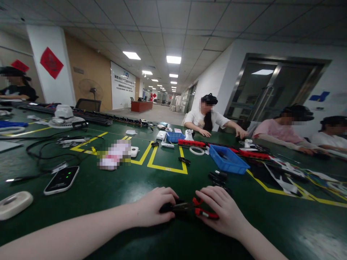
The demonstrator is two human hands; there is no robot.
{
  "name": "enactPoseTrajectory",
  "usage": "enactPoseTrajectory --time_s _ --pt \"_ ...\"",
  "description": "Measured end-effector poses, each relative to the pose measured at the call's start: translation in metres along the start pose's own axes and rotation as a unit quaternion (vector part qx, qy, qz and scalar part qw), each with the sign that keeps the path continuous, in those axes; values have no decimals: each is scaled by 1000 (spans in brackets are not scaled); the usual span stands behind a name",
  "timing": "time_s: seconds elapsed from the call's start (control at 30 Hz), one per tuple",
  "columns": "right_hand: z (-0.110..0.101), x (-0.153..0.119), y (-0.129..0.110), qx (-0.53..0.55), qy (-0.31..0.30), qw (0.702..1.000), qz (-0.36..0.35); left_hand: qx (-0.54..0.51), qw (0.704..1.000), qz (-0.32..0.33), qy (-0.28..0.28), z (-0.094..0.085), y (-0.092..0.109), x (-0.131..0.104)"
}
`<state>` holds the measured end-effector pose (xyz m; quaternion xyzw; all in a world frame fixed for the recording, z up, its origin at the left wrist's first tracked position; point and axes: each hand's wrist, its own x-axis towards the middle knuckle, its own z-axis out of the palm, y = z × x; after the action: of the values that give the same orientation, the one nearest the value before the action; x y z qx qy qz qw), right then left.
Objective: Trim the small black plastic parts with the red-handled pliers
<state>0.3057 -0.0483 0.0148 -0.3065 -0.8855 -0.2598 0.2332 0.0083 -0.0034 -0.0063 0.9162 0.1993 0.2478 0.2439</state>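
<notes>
Pliers point(189, 206) low in the middle, between the two hands, tips toward the left, red handles toward the right. Held in the right hand point(223, 209), fingers half curled over handles spread apart, so apparently not fully squeezed. Cannot tell how wide at the tips: lost against a dark part point(166, 208). Left hand point(154, 208) facing in from the other side, thumb and fingers nearly closed around that dark part, likely to steady it against the tool. Exact shape hidden by the grip. Both forearms low over the table point(114, 186), perhaps for support; contact not clear.

Just beyond the right hand, black pieces point(218, 177) in a loose cluster, within easy reach. Behind those, a blue bin point(229, 166) with dark contents, presumably walled to keep small pieces from straying. Yellow tape point(168, 169) on the tabletop, seemingly to mark out places. Off to the left, a device point(61, 180) with green lights, face up, probably for easy reading; near it, a white case point(16, 206). Across the table, a person point(210, 119), one hand flat on the surface.
</notes>
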Motion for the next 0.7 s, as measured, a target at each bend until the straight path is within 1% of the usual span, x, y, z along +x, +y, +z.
enactPoseTrajectory --time_s 0.1,0.17,0.23,0.37,0.5,0.7 --pt "1 -1 1 -46 30 998 -26 -6 1000 -5 -3 -1 2 0" --pt "1 -1 2 -62 42 997 -21 -7 1000 -9 -6 -2 4 0" --pt "1 -1 2 -55 38 998 -5 -9 1000 -12 -7 -3 5 -1" --pt "0 -1 4 -5 3 1000 10 -19 1000 -9 -10 -4 5 -2" --pt "0 -1 2 32 -9 999 5 -10 1000 -4 -20 -4 3 -2" --pt "2 0 1 22 -10 1000 -16 -5 1000 10 -25 -2 -1 -2"
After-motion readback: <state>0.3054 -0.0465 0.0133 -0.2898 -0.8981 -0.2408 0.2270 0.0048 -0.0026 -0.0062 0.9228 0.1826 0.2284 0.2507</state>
